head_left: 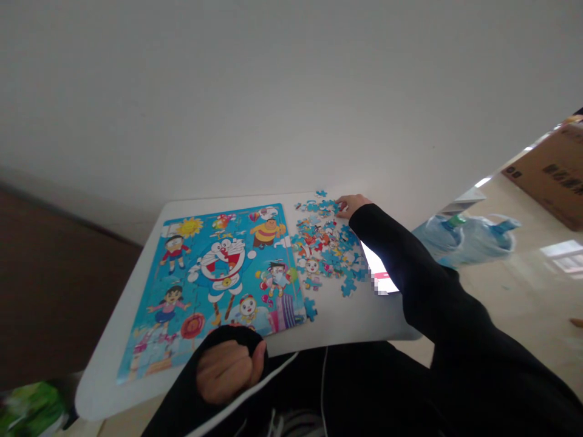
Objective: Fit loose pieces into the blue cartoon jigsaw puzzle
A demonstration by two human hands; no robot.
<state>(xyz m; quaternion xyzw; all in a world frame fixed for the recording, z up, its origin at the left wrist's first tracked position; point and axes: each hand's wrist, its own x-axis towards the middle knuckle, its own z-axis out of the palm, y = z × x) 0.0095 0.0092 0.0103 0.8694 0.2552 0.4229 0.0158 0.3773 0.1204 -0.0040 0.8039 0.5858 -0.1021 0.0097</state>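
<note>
I can't read the print on the carton, well right of the puzzle board on the tabletop. The board's figures stand feet toward its near edge, where the left hand is balled; right of it, the right hand half-curls at loose pieces, grip unclear.

1. The puzzle board, a blue cartoon scene, lies flat on the white surface.
2. Right of the board, loose puzzle pieces lie jumbled; one blue piece sits at its right edge.
3. Farther right of the board, the right hand has its fingers bent at the pieces; whether they grip one is unclear.
4. At the board's near edge, the left hand is loosely curled.
5. Well right of the board, water jugs stand on the floor.
</note>
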